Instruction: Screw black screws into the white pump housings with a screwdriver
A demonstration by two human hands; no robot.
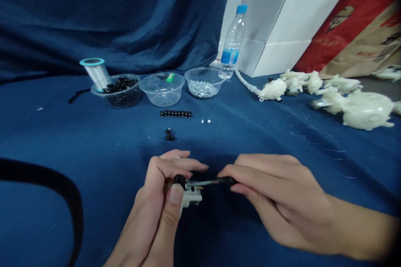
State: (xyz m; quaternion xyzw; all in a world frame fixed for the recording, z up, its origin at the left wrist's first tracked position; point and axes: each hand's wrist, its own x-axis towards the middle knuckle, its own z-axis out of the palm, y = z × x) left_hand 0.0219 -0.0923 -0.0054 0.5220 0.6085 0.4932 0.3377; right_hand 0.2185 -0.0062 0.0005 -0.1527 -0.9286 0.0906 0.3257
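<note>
My left hand (pixel 163 200) is closed around a small white plastic part (pixel 191 196) with a black round piece on top, thumb pressed along its side. My right hand (pixel 275 198) pinches a thin black-handled screwdriver (pixel 210 182) whose metal tip meets the white part. Both hands hover low over the blue cloth (pixel 94 154) near the front. Beyond them lie a row of small black round pieces (pixel 175 113), a single black piece (pixel 169 134) and two tiny silver screws (pixel 206 121).
Three clear bowls stand at the back: one with black pieces (pixel 117 90), one nearly empty (pixel 162 88), one with silver screws (pixel 203 82). A solder-wire spool (pixel 94 70), a water bottle (pixel 232 43), white boxes (pixel 282 16) and several cream plastic toy bodies (pixel 344 95) sit behind and right.
</note>
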